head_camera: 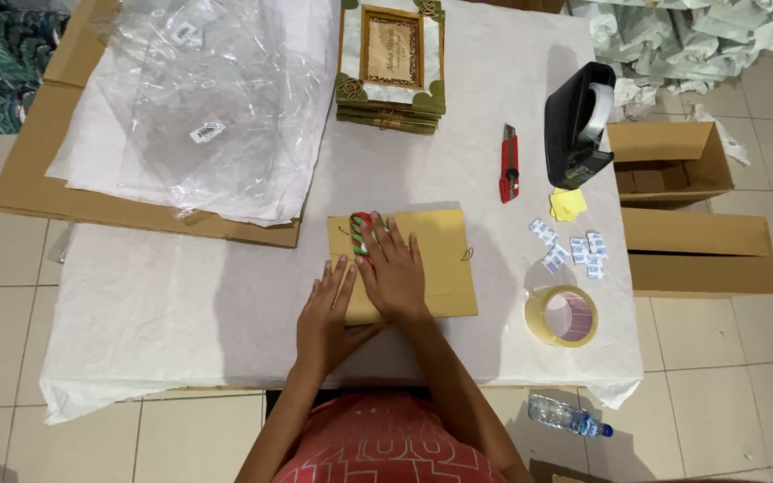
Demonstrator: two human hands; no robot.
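While your right hand point(393, 268) presses flat, fingers spread, on the envelope point(431, 259) mid-counter beside the red-green clip point(360, 233) and your left hand point(326, 317) steadies its edge, you seem to be flattening it, so keep the pressure even.

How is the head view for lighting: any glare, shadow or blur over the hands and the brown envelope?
Head view: even light, sharp; glare only on the clear plastic sheets; soft shadow around the left hand and right hand on the brown envelope; wide-angle bending at edges.
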